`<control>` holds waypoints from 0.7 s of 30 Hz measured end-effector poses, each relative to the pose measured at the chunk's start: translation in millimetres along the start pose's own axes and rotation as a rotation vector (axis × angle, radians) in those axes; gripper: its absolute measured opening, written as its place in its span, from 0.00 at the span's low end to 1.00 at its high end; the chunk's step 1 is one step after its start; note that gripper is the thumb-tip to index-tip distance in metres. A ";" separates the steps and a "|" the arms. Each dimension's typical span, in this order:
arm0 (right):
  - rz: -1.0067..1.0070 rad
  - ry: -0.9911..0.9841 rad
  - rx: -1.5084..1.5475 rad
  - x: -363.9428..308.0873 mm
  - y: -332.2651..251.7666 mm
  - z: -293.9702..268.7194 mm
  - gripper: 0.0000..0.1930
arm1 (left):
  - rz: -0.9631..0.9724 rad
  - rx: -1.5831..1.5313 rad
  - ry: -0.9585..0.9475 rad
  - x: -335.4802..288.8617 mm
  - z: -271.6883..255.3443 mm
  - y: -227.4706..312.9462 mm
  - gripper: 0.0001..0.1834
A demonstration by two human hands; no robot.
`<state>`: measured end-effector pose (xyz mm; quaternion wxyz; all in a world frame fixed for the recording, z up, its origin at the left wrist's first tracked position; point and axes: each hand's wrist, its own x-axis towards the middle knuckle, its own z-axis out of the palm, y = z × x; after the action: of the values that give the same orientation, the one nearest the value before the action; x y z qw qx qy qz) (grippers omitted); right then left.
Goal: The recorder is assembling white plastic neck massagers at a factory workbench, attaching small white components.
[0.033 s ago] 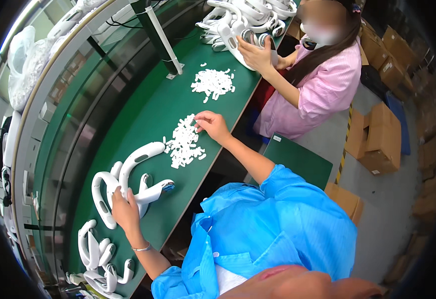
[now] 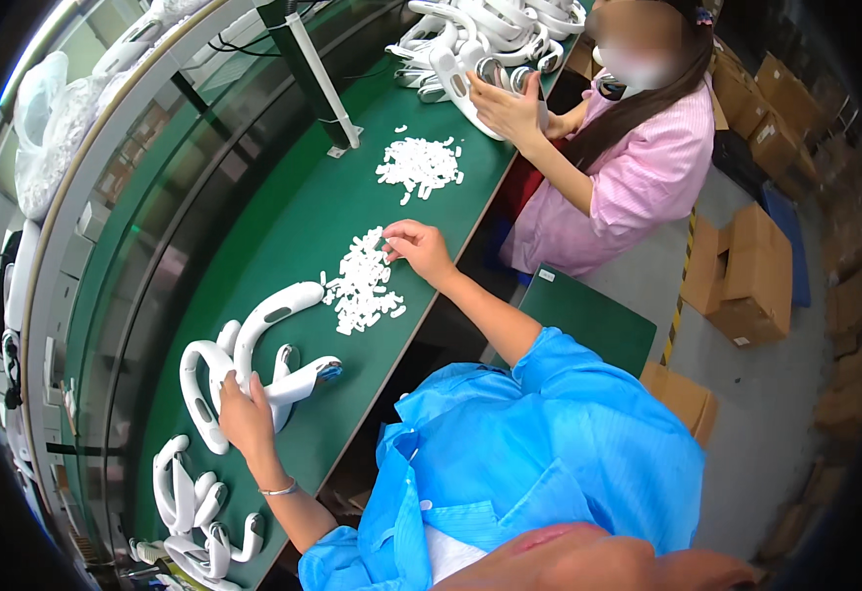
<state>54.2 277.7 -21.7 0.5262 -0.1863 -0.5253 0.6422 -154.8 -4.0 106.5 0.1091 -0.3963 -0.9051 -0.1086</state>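
My left hand (image 2: 247, 416) is closed around a white, curved device that looks like a neck massager (image 2: 286, 303), resting among similar curved white parts on the green table. One arm of these parts ends in a shiny metal pad (image 2: 327, 370). At the right-hand edge of a pile of small white plastic pieces (image 2: 360, 286), my right hand (image 2: 419, 250) has thumb and forefinger pinched together. A small white piece shows at those fingertips, partly hidden by them.
Another pile of small white pieces (image 2: 419, 165) lies farther off. Several white curved devices (image 2: 183, 492) sit at the near left. Across the table's far end a person in pink (image 2: 638, 187) handles a similar device beside a heap (image 2: 500, 25). A dark post (image 2: 318, 79) rises from the table.
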 end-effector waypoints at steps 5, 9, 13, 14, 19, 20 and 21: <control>0.057 0.042 0.102 -2.6 -2.0 0.1 0.07 | -0.195 0.135 -0.096 9.8 9.9 2.2 0.27; 0.072 0.008 0.048 2.3 -2.3 -4.4 0.07 | -0.202 -0.046 -0.208 21.2 9.5 0.5 0.32; 0.149 0.022 0.044 5.3 -11.3 -2.6 0.07 | -0.395 -0.482 -0.363 23.3 8.6 3.5 0.35; 0.146 0.021 0.049 4.7 -10.6 -4.6 0.07 | -0.394 -0.478 -0.357 23.4 13.9 -1.0 0.35; 0.125 0.028 0.003 2.4 -14.9 -4.3 0.10 | -0.438 -0.677 -0.129 16.3 53.3 -36.1 0.31; 0.137 0.036 0.009 0.3 -14.9 -3.9 0.10 | -0.441 -0.723 -0.095 16.6 59.9 -40.8 0.31; 0.140 0.044 -0.005 -1.4 -11.1 -6.0 0.10 | -0.437 -0.751 -0.061 16.3 59.4 -40.8 0.31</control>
<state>64.8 278.2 -14.7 0.4910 -0.2380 -0.5008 0.6720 -202.5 -2.9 50.0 -0.0951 -0.2104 -0.8682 -0.4391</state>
